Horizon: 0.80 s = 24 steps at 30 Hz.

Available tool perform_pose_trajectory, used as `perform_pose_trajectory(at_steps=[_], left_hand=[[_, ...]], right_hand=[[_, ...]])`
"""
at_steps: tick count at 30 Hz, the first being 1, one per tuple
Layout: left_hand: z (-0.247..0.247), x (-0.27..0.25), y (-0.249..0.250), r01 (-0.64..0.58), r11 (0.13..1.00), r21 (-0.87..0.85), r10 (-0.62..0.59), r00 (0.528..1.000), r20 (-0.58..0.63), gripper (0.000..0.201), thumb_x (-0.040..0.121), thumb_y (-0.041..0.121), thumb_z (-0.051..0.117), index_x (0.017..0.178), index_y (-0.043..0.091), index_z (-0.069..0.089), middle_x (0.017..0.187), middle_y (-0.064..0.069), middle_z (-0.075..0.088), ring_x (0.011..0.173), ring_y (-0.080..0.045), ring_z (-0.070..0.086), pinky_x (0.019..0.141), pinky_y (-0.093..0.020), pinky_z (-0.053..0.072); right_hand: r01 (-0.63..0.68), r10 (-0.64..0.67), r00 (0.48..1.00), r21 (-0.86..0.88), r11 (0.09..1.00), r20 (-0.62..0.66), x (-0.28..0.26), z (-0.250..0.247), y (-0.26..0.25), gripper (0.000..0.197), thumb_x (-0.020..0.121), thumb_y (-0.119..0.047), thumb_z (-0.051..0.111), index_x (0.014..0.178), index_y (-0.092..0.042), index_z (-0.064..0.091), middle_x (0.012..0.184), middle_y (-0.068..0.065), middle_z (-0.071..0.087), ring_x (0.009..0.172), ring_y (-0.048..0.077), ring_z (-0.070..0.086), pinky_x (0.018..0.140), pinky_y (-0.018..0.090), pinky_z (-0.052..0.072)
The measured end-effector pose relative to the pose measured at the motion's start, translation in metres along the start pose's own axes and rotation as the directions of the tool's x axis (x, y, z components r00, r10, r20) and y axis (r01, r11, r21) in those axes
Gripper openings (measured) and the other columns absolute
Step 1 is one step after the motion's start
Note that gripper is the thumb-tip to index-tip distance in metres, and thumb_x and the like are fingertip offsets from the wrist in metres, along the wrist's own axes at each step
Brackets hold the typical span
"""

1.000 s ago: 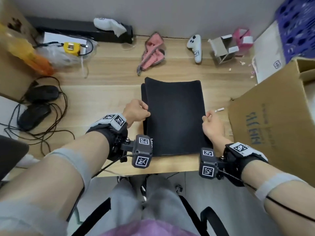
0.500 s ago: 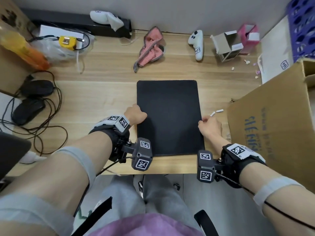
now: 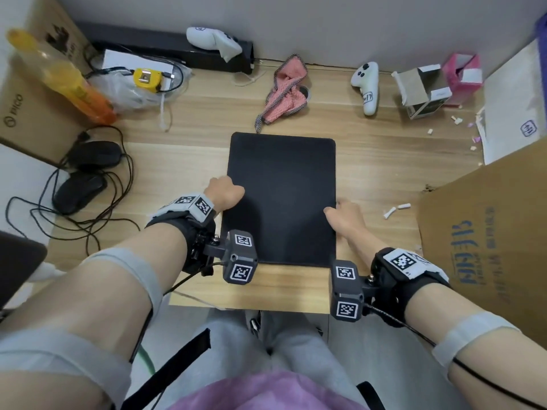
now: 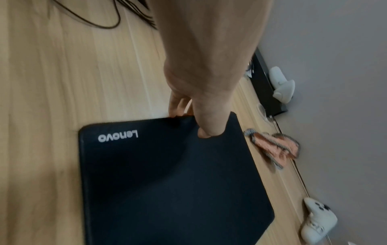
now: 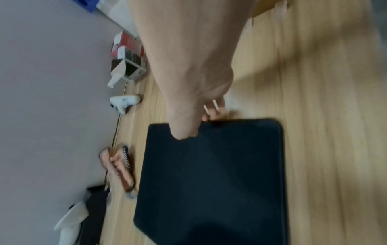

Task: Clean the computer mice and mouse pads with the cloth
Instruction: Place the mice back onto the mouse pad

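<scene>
A black Lenovo mouse pad (image 3: 281, 199) (image 4: 171, 190) (image 5: 211, 179) lies flat in the middle of the wooden desk. My left hand (image 3: 225, 194) (image 4: 199, 119) pinches its left edge, thumb on top and fingers underneath. My right hand (image 3: 343, 216) (image 5: 188, 126) pinches the right edge the same way. A pink cloth (image 3: 285, 94) (image 4: 274, 147) (image 5: 117, 167) lies crumpled beyond the pad near the wall. Two black wired mice (image 3: 94, 155) (image 3: 78, 192) sit at the desk's left side among tangled cables.
A large cardboard box (image 3: 485, 232) stands close on the right. White controllers (image 3: 367, 84) (image 3: 211, 39), small open boxes (image 3: 423, 87), a yellow device (image 3: 146, 79) and an orange bottle (image 3: 65, 78) line the back. Paper scraps (image 3: 395, 210) lie right of the pad.
A second, offset pad edge showed at the left a second ago; now one flat pad with aligned edges shows. Both hands stayed on its edges.
</scene>
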<state>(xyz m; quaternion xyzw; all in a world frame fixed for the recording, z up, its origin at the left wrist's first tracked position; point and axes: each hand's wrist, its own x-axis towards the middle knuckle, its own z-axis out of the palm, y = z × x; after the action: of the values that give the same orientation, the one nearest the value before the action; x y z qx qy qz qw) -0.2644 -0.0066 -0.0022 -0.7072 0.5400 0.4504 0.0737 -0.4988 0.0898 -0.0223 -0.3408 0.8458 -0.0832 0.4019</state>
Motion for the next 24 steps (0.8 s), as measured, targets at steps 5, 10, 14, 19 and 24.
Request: perform_pose_trajectory(at_steps=[5,10,14,19,24], left_hand=[[-0.020,-0.003,-0.023,-0.069,0.996,-0.058,0.070,0.997,0.017,0.032,0.096,0.013,0.048,0.127,0.010,0.054,0.127,-0.012,0.056,0.125,-0.029,0.050,0.104,-0.033,0.040],[-0.057,0.001,-0.068,-0.076,0.996,-0.046,0.070,0.991,-0.112,0.046,0.095,0.015,0.049,0.141,0.006,0.045,0.141,-0.015,0.048,0.124,-0.028,0.052,0.100,-0.033,0.040],[-0.096,0.004,-0.121,-0.002,0.998,0.068,0.021,0.958,-0.285,0.046,0.094,0.021,0.051,0.138,0.009,0.047,0.142,-0.018,0.045,0.130,-0.033,0.041,0.107,-0.038,0.033],[-0.137,0.005,-0.179,0.130,0.980,0.149,-0.064,0.921,-0.385,0.049,0.090,0.012,0.050,0.137,0.003,0.039,0.145,-0.019,0.026,0.133,-0.038,0.023,0.108,-0.044,0.029],[-0.167,0.025,-0.213,0.154,0.980,0.125,-0.101,0.930,-0.355,0.073,0.090,0.033,0.061,0.145,0.001,0.026,0.150,-0.022,0.024,0.139,-0.037,0.023,0.110,-0.046,0.028]], right_hand=[[0.173,-0.158,0.975,0.083,0.981,-0.158,-0.002,0.013,-0.045,0.009,0.092,-0.017,0.051,0.089,-0.014,0.043,0.090,0.007,0.051,0.086,0.029,0.050,0.078,0.037,0.043],[0.293,-0.290,0.953,0.030,0.956,-0.088,-0.005,0.042,-0.088,0.046,0.084,-0.004,0.052,0.056,-0.020,0.019,0.058,0.001,0.020,0.062,0.020,0.020,0.045,0.028,0.018],[0.262,-0.262,0.965,0.028,0.965,0.011,-0.013,0.069,-0.118,0.049,0.083,0.003,0.050,0.053,-0.019,0.018,0.056,0.000,0.020,0.058,0.017,0.018,0.052,0.035,0.016],[0.194,-0.202,0.973,0.082,0.978,0.110,-0.020,0.106,-0.141,0.048,0.083,-0.001,0.050,0.054,-0.022,0.019,0.056,-0.001,0.022,0.058,0.019,0.021,0.055,0.033,0.023],[0.179,-0.199,0.961,0.118,0.977,0.192,-0.026,0.133,-0.162,0.051,0.087,0.002,0.050,0.058,-0.024,0.017,0.059,-0.002,0.017,0.054,0.016,0.017,0.048,0.025,0.018]])
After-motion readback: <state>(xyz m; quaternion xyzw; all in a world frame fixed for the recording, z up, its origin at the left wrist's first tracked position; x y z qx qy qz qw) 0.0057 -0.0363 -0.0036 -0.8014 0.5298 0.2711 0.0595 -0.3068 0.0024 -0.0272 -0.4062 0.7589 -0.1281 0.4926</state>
